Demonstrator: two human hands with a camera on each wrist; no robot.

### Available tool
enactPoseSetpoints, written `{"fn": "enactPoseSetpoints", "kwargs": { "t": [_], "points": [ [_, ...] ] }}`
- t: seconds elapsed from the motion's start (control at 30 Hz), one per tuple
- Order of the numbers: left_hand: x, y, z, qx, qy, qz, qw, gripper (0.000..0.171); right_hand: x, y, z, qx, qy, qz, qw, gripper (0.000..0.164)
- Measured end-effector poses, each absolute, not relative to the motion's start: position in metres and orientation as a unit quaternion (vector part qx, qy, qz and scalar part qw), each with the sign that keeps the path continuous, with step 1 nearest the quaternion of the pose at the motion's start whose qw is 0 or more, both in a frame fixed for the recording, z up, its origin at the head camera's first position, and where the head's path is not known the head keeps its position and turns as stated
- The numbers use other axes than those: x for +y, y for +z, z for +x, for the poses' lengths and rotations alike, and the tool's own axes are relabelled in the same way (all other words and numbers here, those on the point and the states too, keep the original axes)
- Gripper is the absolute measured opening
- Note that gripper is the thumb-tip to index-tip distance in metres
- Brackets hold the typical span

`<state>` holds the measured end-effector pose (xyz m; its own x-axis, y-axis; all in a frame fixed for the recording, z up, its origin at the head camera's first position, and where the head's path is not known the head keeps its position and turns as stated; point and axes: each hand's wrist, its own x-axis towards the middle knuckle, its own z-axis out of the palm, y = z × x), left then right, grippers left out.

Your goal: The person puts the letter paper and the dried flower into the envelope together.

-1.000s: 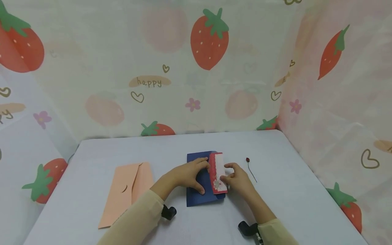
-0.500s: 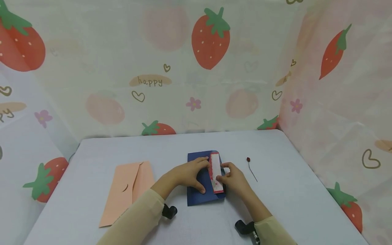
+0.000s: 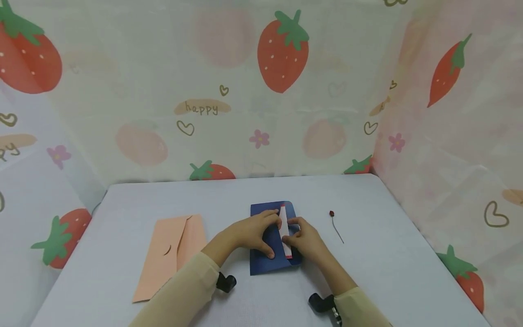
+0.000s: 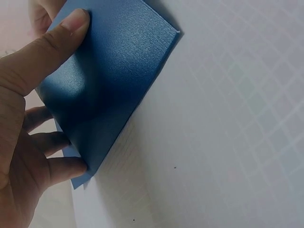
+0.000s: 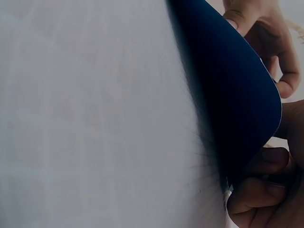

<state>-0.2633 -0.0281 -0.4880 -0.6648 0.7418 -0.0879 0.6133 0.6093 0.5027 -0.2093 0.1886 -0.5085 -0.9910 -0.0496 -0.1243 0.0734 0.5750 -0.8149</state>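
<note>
A dark blue envelope (image 3: 261, 265) lies on the white table with its flap side to the right. Out of its opening shows a narrow strip of a white card with red edging (image 3: 283, 217); the rest is hidden inside. My left hand (image 3: 251, 232) holds the envelope, thumb on its front and other fingers at its edge, as the left wrist view shows. My right hand (image 3: 308, 241) pinches the card's outer edge over the flap. In the right wrist view, the rounded blue flap (image 5: 232, 80) hides the card, and curled fingers (image 5: 256, 194) show beside it.
A peach envelope (image 3: 163, 259) with a small curved mark lies to the left, partly under the left sleeve (image 3: 184, 290). To the right is a small dark red rose (image 3: 332, 213) on a thin stem. Strawberry-printed cloth (image 3: 282, 104) hangs behind and beside the table.
My right hand has slid the card leftward into the blue envelope, so its visible part has shrunk from a wide decorated panel to a thin white strip. My left hand has stayed in place.
</note>
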Motion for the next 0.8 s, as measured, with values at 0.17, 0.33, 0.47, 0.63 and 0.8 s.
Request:
{"fn": "enactPoseSetpoints", "kwargs": {
  "t": [0.17, 0.33, 0.47, 0.63, 0.8],
  "points": [
    [-0.0291, -0.4873, -0.2647, 0.884, 0.224, 0.386, 0.141, 0.071, 0.1852, -0.5076, -0.2109, 0.884, -0.463, -0.009, 0.068, 0.055],
    [-0.0289, -0.4879, -0.2655, 0.880, 0.229, 0.390, 0.145, 0.071, 0.1851, -0.5099, -0.2127, 0.885, -0.460, -0.008, 0.072, 0.054],
    [-0.0287, -0.4889, -0.2646, 0.881, 0.231, 0.386, 0.148, 0.071, 0.1876, -0.5113, -0.2133, 0.885, -0.459, -0.010, 0.074, 0.051],
    [-0.0286, -0.4896, -0.2635, 0.881, 0.230, 0.385, 0.149, 0.071, 0.1916, -0.5096, -0.2161, 0.884, -0.462, -0.021, 0.069, 0.050],
    [-0.0290, -0.4883, -0.2619, 0.879, 0.235, 0.386, 0.148, 0.071, 0.1939, -0.5065, -0.2191, 0.873, -0.479, -0.038, 0.085, 0.058]
  ]
}}
